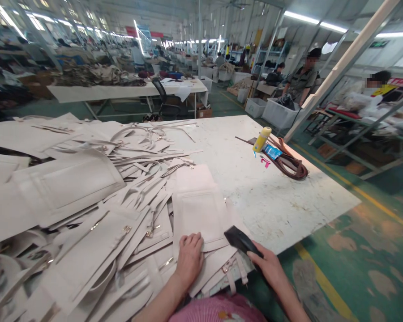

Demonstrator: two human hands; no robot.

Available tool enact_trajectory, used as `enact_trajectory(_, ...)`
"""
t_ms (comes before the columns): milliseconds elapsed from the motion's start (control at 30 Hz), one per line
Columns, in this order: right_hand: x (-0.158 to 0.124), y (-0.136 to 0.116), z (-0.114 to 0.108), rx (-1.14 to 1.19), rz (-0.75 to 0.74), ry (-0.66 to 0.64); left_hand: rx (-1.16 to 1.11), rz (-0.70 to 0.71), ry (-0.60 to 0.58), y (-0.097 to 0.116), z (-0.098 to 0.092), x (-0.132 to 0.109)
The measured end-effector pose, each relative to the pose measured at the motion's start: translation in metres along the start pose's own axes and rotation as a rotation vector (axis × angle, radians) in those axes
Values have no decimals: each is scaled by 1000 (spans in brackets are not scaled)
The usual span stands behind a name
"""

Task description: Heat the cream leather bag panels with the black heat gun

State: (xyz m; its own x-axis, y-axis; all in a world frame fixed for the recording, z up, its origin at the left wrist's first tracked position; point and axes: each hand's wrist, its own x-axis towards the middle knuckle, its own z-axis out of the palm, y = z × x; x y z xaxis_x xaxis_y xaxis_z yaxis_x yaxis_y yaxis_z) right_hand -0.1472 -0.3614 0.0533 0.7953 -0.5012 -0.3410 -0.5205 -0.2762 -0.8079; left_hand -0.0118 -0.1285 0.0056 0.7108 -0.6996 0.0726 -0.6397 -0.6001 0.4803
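A beige leather-like bag panel [201, 214] with stitched seams lies flat near the table's front edge. My left hand [190, 257] rests on its lower left part, fingers laid on the surface and holding nothing. In my right hand [268, 264] is a black handheld tool [240, 240] with a wide, blunt head. Its head is over the panel's lower right edge; whether it touches I cannot tell. My fingers partly hide the handle. Below, a small metal buckle [225, 268] and short straps stick out from pieces under the panel.
Beige bag pieces and straps [83, 264] are heaped across the left of the white table [302, 210]. At its far right lie a yellow bottle [262, 138], a blue packet [272, 152] and coiled brown straps [293, 167]. A slanted post [339, 74] stands beyond; people work farther back.
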Motion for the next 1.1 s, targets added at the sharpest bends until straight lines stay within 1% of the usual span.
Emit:
enact_trajectory(67, 7, -7, 6, 8, -4, 118, -33, 6, -22, -1, -2, -2)
enact_trajectory(100, 9, -12, 7, 12, -9, 154, -56, 15, -40, -2, -5, -4)
enact_trajectory(133, 8, -17, 8, 15, -20, 162, -80, 28, -58, -4, -9, -7)
enact_trajectory(167, 5, -23, 7, 18, -36, 140, -103, 39, -71, -7, -13, -11)
enact_trajectory(200, 1, -29, 7, 19, -54, 87, -127, 41, -69, -10, -18, -16)
enact_trajectory(267, -10, -40, 6, 7, -85, -64, -194, -10, -3, -18, -28, -26)
enact_trajectory(300, -15, -46, 7, -7, -94, -140, -252, -73, 59, -24, -33, -31)
enact_trajectory(367, -22, -55, 12, -34, -106, -266, -438, -269, 191, -37, -40, -37)
enact_trajectory(400, -24, -59, 16, -41, -110, -313, -568, -385, 236, -43, -42, -39)
enact_trajectory(433, -25, -63, 20, -41, -113, -344, -713, -500, 257, -49, -43, -39)
enact_trajectory(500, -24, -68, 29, -24, -115, -385, -994, -674, 218, -58, -42, -35)
enact_trajectory(567, -21, -73, 37, -4, -129, -426, -1165, -763, 147, -64, -39, -29)
enact_trajectory(633, -19, -79, 46, 5, -154, -465, -1207, -802, 114, -67, -35, -22)
enact_trajectory(733, -19, -93, 64, -5, -176, -499, -1212, -823, 104, -68, -30, -14)
enact_trajectory(833, -19, -108, 83, -5, -182, -534, -1232, -821, 81, -69, -30, -11)
enact_trajectory(900, -17, -114, 88, 20, -198, -543, -1245, -823, 65, -69, -31, -10)
enact_trajectory(967, -14, -115, 85, 60, -207, -500, -1262, -832, 40, -70, -33, -10)
enact_trajectory(1033, -10, -111, 75, 75, -192, -439, -1281, -835, 10, -70, -34, -11)
enact_trajectory(1100, -7, -105, 62, 45, -162, -438, -1293, -830, -8, -70, -35, -11)
